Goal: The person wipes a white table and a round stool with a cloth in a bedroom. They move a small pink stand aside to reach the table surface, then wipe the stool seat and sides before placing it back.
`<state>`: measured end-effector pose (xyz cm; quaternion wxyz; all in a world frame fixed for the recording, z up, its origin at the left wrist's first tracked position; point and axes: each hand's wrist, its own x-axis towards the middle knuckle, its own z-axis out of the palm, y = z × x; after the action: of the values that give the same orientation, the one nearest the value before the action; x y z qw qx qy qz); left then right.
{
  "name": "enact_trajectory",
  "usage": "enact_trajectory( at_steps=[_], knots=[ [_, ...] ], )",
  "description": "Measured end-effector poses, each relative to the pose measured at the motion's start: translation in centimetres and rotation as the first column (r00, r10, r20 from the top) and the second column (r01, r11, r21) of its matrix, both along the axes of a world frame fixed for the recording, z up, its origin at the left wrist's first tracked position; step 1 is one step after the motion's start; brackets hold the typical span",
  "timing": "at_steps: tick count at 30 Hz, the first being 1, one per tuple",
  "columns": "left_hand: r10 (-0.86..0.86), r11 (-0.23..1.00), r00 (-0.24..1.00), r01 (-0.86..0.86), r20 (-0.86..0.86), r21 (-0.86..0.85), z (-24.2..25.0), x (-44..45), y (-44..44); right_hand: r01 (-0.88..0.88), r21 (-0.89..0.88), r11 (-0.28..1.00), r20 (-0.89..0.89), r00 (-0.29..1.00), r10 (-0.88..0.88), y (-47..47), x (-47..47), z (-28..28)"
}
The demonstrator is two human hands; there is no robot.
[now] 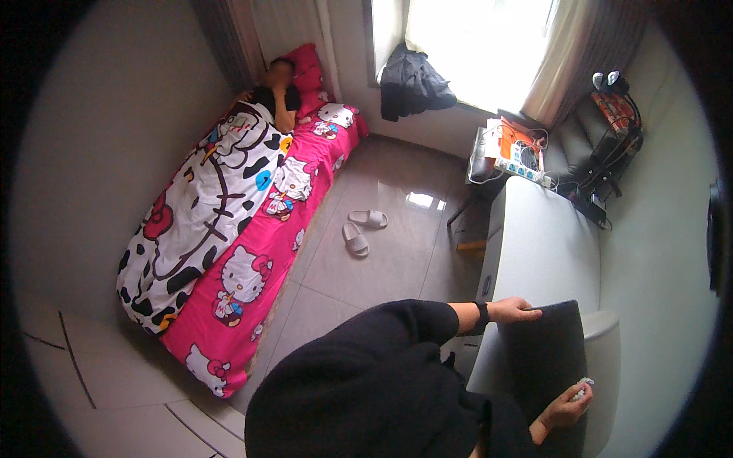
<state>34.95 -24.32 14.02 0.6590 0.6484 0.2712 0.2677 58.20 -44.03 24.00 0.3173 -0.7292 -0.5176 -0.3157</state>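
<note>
My left hand [512, 311], with a dark band on the wrist, grips the upper corner of a dark flat rectangular panel [544, 349]. Its thumb lies over the panel's edge. Crumpled white material, perhaps a cloth or tissue [583, 390], is pinched in the fingers of my right hand [564, 405], which is close to the panel's right side. Beneath and beyond the panel is a white tabletop [544, 240]. I cannot tell exactly what the panel is, as its lower part runs behind my arm.
A person [278, 97] lies under a patterned quilt [212, 189] on a pink bed [246, 275]. Pale slippers [358, 239] are on the tiled floor. A power strip [518, 169] with cables borders the table's far end, near a black padded chair [578, 137]. Dark clothing [412, 86] hangs at the window.
</note>
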Motion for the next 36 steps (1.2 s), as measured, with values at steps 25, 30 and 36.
enact_trajectory(
  at_steps=[25,30,36],
  knots=[
    [-0.274,0.743,0.942,0.079,0.194,0.665,14.4,1.5,6.6,-0.047,0.051,0.998,-0.008,0.999,0.048,-0.1,-1.9,0.4],
    [0.226,0.289,0.924,-0.365,0.307,0.885,24.0,1.6,12.3,-0.074,0.048,0.996,-0.028,0.997,0.076,-0.5,-2.6,1.3],
    [0.779,-0.067,0.431,-0.665,0.455,0.744,21.8,-17.4,22.0,-0.079,0.041,0.996,-0.042,0.996,0.081,-0.3,-2.4,1.7]
  ],
)
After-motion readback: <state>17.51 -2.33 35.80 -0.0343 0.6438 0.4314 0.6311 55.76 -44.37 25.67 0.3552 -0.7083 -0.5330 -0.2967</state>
